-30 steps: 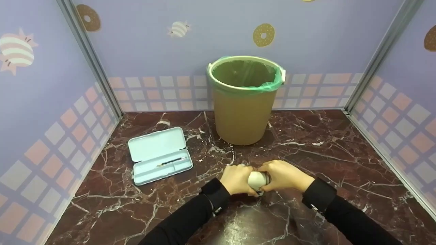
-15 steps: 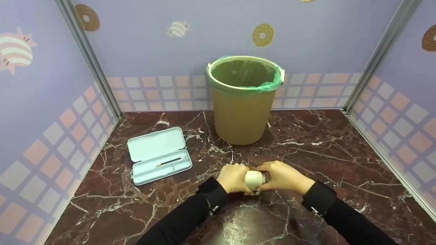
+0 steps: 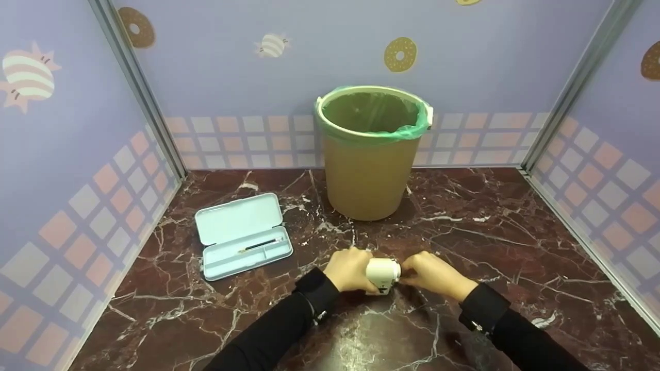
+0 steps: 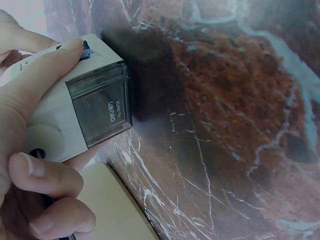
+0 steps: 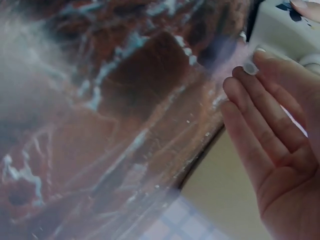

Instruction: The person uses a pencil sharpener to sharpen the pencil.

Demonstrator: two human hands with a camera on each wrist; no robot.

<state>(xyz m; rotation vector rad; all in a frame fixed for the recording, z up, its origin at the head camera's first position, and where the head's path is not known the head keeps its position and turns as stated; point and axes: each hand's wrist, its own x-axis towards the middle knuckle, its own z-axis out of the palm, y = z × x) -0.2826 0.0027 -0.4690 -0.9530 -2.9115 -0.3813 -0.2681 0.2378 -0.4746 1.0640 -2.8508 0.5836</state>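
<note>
My left hand point(image 3: 350, 269) grips a white hand-crank pencil sharpener point(image 3: 381, 273) over the dark marble tabletop. In the left wrist view its smoky clear shavings drawer point(image 4: 102, 107) faces the camera, and the thumb lies along the white body. At the sharpener's right side is my right hand point(image 3: 433, 273). The right wrist view shows its thumb and forefinger pinching a small white crank knob point(image 5: 250, 67), while the other fingers extend loosely. A dark strip behind the left fingers is too hidden to identify.
An open light-blue pencil case point(image 3: 238, 220) lies at the left, holding a thin dark pen-like stick point(image 3: 260, 244). A tan bin point(image 3: 368, 180) with a green liner stands behind the hands. Patterned panels point(image 3: 232, 67) enclose the back and sides.
The left hand and sharpener have shifted slightly left. The right hand, earlier wrapped close against the sharpener, has drawn back to its side, leaving more of the sharpener visible.
</note>
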